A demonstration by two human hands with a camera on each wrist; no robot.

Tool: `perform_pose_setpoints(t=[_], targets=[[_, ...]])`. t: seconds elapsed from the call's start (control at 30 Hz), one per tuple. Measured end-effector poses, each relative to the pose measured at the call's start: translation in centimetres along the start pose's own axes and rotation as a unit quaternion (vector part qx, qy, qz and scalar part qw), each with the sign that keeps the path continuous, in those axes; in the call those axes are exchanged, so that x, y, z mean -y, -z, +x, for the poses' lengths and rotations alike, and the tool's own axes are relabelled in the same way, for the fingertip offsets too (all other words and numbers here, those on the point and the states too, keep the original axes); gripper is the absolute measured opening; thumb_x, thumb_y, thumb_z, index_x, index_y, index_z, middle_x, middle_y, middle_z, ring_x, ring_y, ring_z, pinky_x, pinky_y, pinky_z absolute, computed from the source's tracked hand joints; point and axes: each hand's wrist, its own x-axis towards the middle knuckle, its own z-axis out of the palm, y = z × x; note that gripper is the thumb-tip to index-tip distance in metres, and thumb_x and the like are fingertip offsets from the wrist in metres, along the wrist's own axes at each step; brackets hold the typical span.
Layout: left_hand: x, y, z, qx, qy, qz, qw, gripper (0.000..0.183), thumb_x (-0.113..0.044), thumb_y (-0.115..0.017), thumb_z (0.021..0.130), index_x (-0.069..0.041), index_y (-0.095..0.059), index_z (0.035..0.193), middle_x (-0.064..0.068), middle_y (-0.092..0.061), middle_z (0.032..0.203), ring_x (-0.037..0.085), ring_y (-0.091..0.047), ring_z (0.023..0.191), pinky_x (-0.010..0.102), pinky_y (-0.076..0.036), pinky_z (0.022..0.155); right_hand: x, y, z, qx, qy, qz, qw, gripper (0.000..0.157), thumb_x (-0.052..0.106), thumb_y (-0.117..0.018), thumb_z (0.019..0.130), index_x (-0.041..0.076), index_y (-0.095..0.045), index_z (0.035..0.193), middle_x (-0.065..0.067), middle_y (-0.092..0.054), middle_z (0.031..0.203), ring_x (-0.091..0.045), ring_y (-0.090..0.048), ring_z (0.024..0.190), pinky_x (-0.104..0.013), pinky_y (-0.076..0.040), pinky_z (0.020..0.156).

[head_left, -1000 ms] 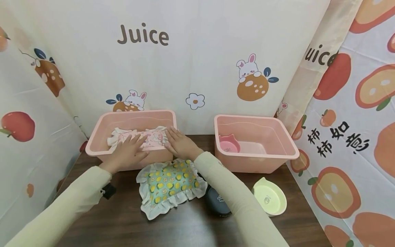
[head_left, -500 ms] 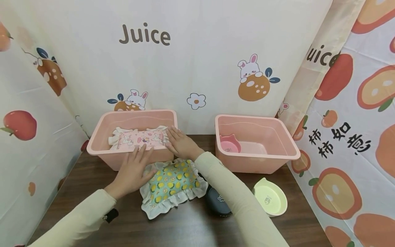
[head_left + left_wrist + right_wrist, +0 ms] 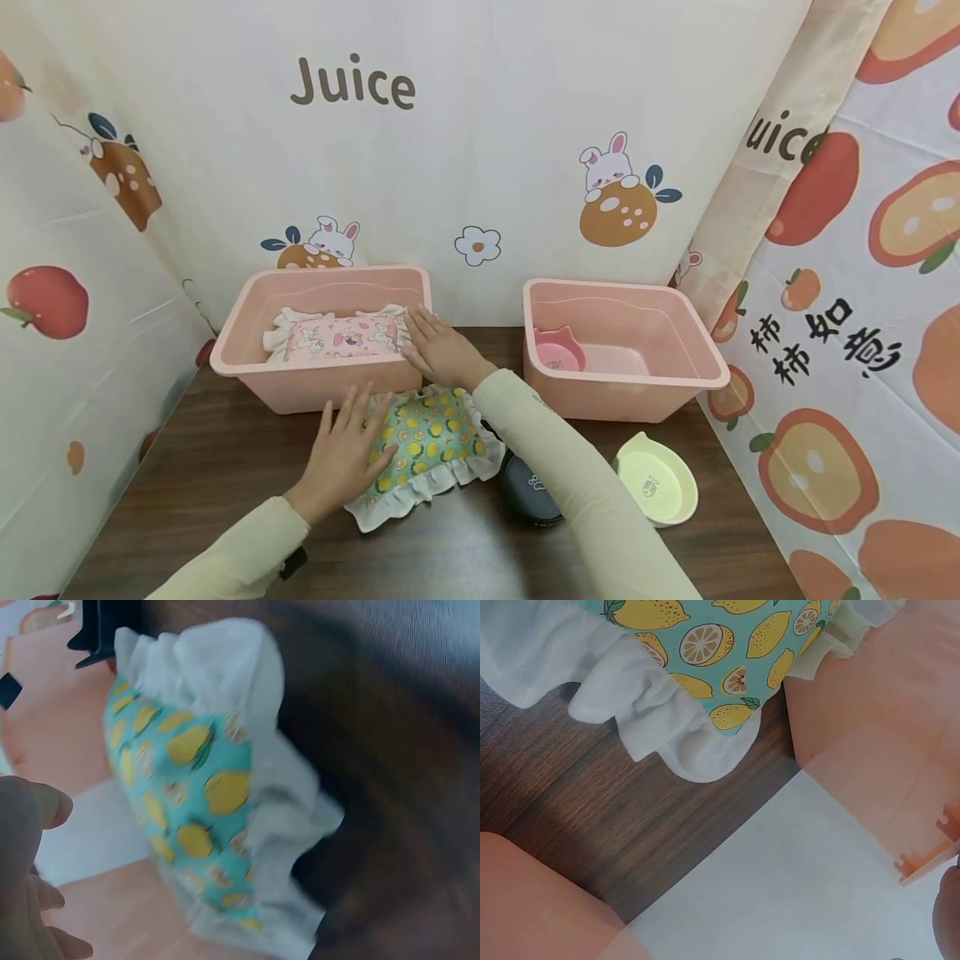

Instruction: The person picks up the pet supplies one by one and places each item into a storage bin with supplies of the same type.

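My left hand [image 3: 345, 454], fingers spread, is over the left edge of a ruffled pillow [image 3: 423, 433] with a lemon print on teal. In the left wrist view that lemon pillow [image 3: 187, 795] lies beside the fingers, nothing held. My right hand [image 3: 442, 346] reaches to the right end of the left pink bin [image 3: 315, 383], fingers straight, fingertips at the white ruffle of a pink rabbit-print pillow [image 3: 341, 336] inside it. In the right wrist view only a bit of the right hand [image 3: 949, 915] shows at the edge, near the bin's rim.
A second pink bin [image 3: 600, 396] stands at the right with a pink cat-eared bowl [image 3: 558, 350] inside. On the dark wooden table [image 3: 187, 500] are a light green bowl [image 3: 656, 479] and a dark paw-print bowl [image 3: 525, 492], partly under the right forearm. Printed curtains enclose the back and sides.
The left hand has drawn back from the rabbit-print pillow, out of the left bin, down toward the lemon pillow. The right hand has stayed at the bin's right end.
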Motion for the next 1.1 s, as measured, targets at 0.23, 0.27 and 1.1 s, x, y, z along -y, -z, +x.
perform_pose_setpoints(t=[0.23,0.27,1.1], targets=[[-0.6,-1.9,-0.4,0.042,0.021,-0.030,0.9985,0.074,-0.045,-0.066,0.087,-0.008,-0.040,0.146,0.024,-0.027,0.153,0.046,-0.028,0.138,0.069,-0.026,0.104,0.0,-0.1,0.0,-0.004,-0.003,0.006,1.000,0.061,0.036,-0.032,0.104,-0.002,-0.020,0.151,-0.016,-0.018,0.158,-0.028,-0.010,0.148,-0.036,-0.011,0.119],[-0.7,-2.1,-0.5,0.047,0.022,-0.033,0.9981,0.074,-0.046,-0.065,0.087,-0.009,-0.040,0.146,0.025,-0.027,0.153,0.046,-0.028,0.138,0.069,-0.026,0.104,0.0,-0.1,0.1,-0.003,-0.004,0.006,1.000,0.061,0.036,-0.031,0.105,-0.002,-0.020,0.151,-0.015,-0.018,0.158,-0.028,-0.010,0.148,-0.036,-0.011,0.119],[-0.4,-5.9,-0.5,0.098,-0.004,-0.079,0.9920,0.092,-0.057,-0.065,0.083,-0.009,-0.027,0.152,0.029,-0.030,0.148,0.051,-0.028,0.135,0.069,-0.028,0.102,0.0,-0.2,0.0,-0.004,-0.005,0.018,1.000,0.061,0.036,-0.031,0.105,0.000,-0.016,0.152,-0.014,-0.016,0.159,-0.028,-0.010,0.148,-0.035,-0.010,0.119]])
